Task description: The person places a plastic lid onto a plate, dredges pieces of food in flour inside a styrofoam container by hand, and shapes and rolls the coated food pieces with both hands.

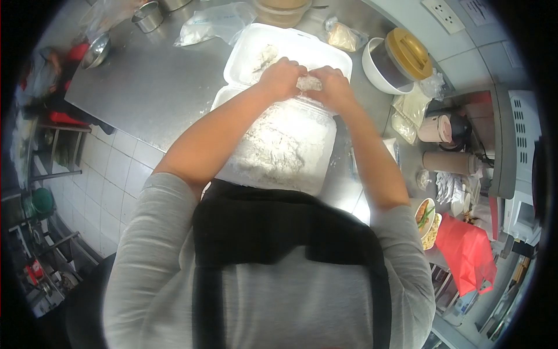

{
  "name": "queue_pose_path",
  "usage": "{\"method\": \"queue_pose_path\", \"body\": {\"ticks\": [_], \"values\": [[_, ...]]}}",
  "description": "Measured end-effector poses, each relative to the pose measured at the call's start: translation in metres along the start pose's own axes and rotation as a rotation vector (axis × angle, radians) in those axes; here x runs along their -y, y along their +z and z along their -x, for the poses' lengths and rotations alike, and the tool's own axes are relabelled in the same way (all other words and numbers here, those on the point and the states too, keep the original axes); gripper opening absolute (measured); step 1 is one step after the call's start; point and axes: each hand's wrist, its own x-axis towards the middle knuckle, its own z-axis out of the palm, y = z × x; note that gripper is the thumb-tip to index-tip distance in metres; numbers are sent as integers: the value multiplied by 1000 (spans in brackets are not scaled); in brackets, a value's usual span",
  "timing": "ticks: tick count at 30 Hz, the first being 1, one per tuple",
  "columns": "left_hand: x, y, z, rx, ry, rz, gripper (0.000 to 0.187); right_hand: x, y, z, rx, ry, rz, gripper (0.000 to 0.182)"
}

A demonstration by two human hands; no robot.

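Note:
A white foam clamshell box [230,72] lies open on the steel counter, with loose white flour [270,142] heaped in its near half. Over the far half, my left hand [281,79] and my right hand [330,88] come together with bent fingers. Between them is a pale, flour-coated piece [308,84], gripped from both sides; what lies under the coating cannot be made out. Another floury piece [267,57] rests in the far half, left of my left hand. My fingertips are partly hidden.
Behind the box are a plastic bag of white powder [212,26] and a small bag [343,36]. A white bowl [372,64] holds a yellow-lidded container [408,53] at right. Metal cups [147,17] stand back left. A red bag [465,250] and food dishes [426,214] are at near right.

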Motion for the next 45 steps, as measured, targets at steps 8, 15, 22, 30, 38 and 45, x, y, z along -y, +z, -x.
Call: {"method": "queue_pose_path", "body": {"ticks": [8, 15, 22, 30, 38, 45], "values": [[1, 0, -3, 51, -28, -92, 33, 3, -2, -1, 86, 3, 24, 42], [4, 3, -7, 40, -50, -110, 28, 8, -9, -2, 148, 16, 81, 40], [-3, -6, -6, 158, -90, -137, 28, 10, -12, -1, 150, -3, 100, 41], [-3, -2, -5, 128, -70, -197, 31, 12, -16, -5, 215, 19, 156, 39], [-13, -5, -3, 120, -61, -300, 29, 9, -14, -2, 179, -19, 116, 39], [-14, -3, -5, 124, -36, -350, 25, 10, -14, -2, 176, -37, 177, 38]]}}
